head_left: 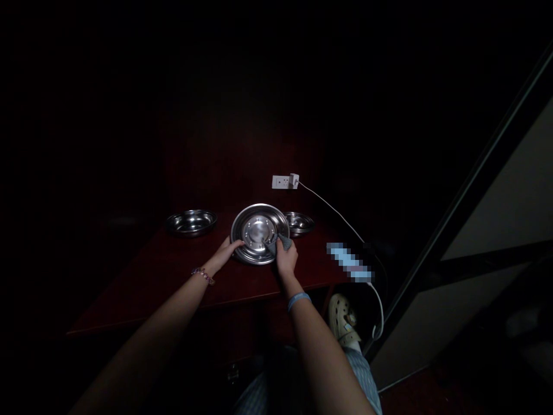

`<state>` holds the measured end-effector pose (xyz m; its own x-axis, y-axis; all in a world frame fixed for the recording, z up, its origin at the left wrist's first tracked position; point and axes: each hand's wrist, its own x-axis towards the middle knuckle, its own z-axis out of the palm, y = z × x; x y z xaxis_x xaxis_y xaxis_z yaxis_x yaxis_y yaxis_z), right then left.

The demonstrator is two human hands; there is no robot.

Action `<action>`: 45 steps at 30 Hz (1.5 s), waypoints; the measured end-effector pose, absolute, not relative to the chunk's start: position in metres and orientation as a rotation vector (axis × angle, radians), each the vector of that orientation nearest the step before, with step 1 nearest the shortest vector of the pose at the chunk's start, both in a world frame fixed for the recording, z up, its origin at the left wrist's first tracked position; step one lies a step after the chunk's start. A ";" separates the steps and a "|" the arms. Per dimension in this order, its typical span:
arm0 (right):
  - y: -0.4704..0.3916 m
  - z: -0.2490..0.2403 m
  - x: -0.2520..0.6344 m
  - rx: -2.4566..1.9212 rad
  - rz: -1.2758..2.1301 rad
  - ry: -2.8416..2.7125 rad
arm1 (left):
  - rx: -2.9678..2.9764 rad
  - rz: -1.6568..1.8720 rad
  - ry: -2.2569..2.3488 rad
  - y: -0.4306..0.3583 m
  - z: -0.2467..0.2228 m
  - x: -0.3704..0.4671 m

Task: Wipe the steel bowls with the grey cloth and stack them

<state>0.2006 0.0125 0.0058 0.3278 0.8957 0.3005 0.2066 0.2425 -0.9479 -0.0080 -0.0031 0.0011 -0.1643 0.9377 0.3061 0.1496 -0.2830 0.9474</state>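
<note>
A round, shiny steel plate (259, 230) is tilted up above the dark red table, its inside facing me. My left hand (226, 253) grips its lower left rim, thumb over the edge. My right hand (287, 256) is closed on a grey cloth (271, 246), which touches the plate's inner right side. The fingers behind the plate are hidden. To the left lies a steel dish (190, 222). Partly behind the held plate, on the right, sits a set of smaller steel dishes (300, 222), apparently stacked.
The red table (173, 282) meets a dark wall bearing a white socket (280, 182) with a charger (294, 180). Its white cable (332, 208) runs down right to a blurred, bluish device (349, 263). A shoe (341, 317) is below the table's right edge.
</note>
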 end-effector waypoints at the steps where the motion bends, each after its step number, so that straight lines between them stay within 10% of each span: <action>1: 0.012 0.006 0.200 -1.263 0.656 -1.164 | 1.429 1.525 1.273 -0.004 0.001 -0.007; 45: 0.014 0.002 0.202 -1.499 0.615 -1.396 | 1.317 1.447 1.165 -0.011 0.000 0.001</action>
<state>0.2022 0.0136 0.0023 0.2176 0.9460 0.2404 0.4611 0.1175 -0.8796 0.0015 -0.0114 0.0004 -0.0976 0.9713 0.2171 0.0047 -0.2177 0.9760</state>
